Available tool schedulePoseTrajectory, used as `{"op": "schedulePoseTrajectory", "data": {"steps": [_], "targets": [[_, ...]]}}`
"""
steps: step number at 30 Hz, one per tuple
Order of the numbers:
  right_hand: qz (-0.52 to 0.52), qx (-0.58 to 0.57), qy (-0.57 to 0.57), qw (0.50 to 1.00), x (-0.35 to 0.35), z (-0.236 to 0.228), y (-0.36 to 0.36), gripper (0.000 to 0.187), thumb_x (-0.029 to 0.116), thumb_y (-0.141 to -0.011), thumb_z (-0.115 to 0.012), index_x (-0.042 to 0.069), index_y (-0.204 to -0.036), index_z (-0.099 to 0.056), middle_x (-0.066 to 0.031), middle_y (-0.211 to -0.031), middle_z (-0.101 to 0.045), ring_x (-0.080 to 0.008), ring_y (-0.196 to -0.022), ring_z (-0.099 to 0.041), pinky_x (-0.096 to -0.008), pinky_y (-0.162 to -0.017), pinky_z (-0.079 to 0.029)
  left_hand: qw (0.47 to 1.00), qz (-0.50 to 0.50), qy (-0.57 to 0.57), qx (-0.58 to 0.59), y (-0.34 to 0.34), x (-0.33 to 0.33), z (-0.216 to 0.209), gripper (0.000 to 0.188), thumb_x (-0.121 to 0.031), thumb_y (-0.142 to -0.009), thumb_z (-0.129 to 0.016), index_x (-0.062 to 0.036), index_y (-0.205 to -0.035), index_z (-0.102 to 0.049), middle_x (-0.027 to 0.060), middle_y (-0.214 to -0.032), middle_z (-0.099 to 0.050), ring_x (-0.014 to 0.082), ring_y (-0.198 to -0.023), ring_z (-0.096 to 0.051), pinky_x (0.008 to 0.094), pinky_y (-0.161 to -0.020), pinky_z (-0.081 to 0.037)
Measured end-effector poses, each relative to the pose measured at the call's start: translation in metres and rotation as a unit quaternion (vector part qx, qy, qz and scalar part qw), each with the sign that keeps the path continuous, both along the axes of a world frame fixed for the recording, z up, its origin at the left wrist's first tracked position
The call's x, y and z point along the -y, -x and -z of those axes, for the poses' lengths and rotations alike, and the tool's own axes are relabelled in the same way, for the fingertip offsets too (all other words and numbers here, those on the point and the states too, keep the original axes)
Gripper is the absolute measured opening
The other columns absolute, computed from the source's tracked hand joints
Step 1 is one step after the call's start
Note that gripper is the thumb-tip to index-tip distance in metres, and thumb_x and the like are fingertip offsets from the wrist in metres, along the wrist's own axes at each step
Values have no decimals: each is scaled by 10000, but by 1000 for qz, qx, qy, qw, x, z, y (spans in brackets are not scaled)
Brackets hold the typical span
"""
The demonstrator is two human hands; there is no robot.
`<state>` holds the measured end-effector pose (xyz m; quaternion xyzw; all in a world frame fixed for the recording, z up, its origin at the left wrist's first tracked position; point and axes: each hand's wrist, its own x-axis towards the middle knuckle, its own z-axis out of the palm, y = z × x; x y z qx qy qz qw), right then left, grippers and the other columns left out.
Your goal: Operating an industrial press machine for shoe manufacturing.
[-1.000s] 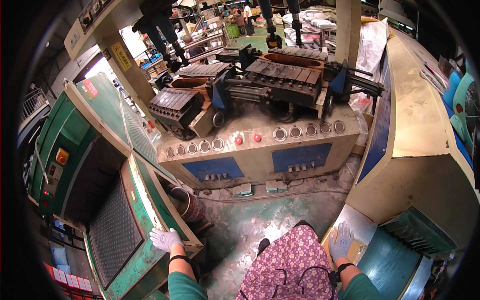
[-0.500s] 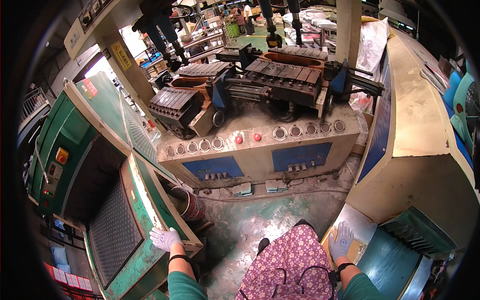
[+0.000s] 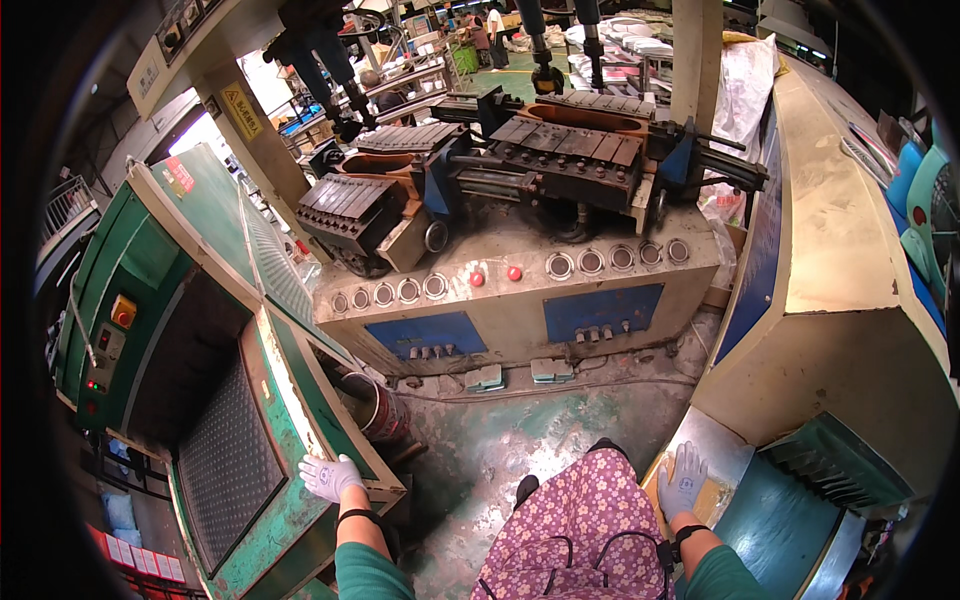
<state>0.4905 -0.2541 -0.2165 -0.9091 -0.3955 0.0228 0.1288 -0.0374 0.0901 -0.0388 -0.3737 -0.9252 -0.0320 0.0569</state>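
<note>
My left hand [image 3: 331, 478], in a pale grey work glove, lies flat on the corner of a green machine [image 3: 270, 525] with worn paint. Its fingers are stretched out and nothing is in them. On the other side my right hand [image 3: 683, 481], gloved the same way, rests with spread fingers on a tan, worn surface beside a metal plate [image 3: 718, 443]. That hand also holds nothing. Just right of it runs a teal conveyor belt [image 3: 770, 515], which leads under a dark strip curtain [image 3: 835, 455] of a beige machine [image 3: 830, 370].
Ahead stands a beige press [image 3: 515, 330] with round gauges, two red buttons and clamping blocks on top. Two foot pedals [image 3: 486, 378] sit at its base, with a cable along the floor. A dirty bucket [image 3: 385, 412] stands beside the green machine. People [image 3: 496, 38] are far back.
</note>
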Motion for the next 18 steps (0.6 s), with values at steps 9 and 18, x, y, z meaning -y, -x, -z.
{"op": "schedulePoseTrajectory", "data": {"steps": [9, 18], "targets": [[26, 9, -67, 997, 18, 15, 2, 678, 380, -910, -652, 9, -1460, -510, -183, -1564, -465, -328, -1493, -372, -575, -1244, -192, 976, 183, 17, -119, 6, -11, 11, 674, -616, -838, -674, -36, -1178, -722, 169, -1224, -704, 342, -1123, -679, 456, -909, -575], [20, 22, 30, 999, -1, -3, -3, 691, 514, -1006, -454, 91, -1552, -448, -93, -1632, -404, -240, -1538, -299, -540, -1254, -133, 932, 345, 113, 7, 5, 19, -36, 605, -373, -991, -638, 39, -1428, -566, 281, -1465, -551, 426, -1360, -510, 465, -1151, -413]]}}
